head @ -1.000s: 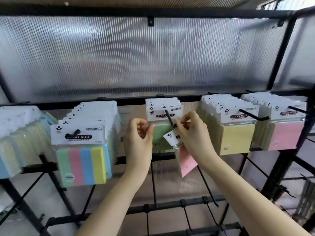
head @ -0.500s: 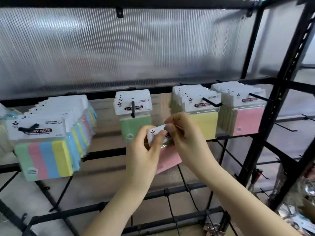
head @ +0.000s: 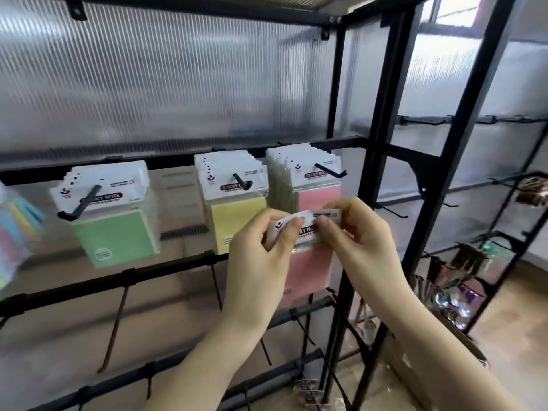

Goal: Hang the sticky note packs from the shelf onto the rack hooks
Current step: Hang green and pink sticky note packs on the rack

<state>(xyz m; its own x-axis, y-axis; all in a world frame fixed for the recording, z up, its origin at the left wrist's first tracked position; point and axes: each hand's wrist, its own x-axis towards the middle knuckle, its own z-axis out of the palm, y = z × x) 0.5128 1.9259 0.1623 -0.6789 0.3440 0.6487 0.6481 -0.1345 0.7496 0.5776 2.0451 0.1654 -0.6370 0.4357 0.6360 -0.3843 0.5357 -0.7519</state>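
I have both hands on one pink sticky note pack (head: 308,271) with a white "STICKY NOTE" header card: my left hand (head: 258,259) pinches the card's left end, my right hand (head: 358,241) pinches its right end. The pack hangs below my fingers, in front of the pink packs on the black rack hook (head: 329,172), beside hooks of yellow packs (head: 234,212) and green packs (head: 115,232).

Pretty bright overall, soft daylight coming through the ribbed translucent panel (head: 178,84) behind the rack and a window (head: 453,10) far upper right. Barely any hard shadows. Mild glare on the glossy pack headers (head: 320,173). Heavy motion blur at the far left edge, multicolour packs (head: 14,232) smeared. Wide-angle bending on the black posts (head: 382,114). Lower right clutter soft, hard to make out.
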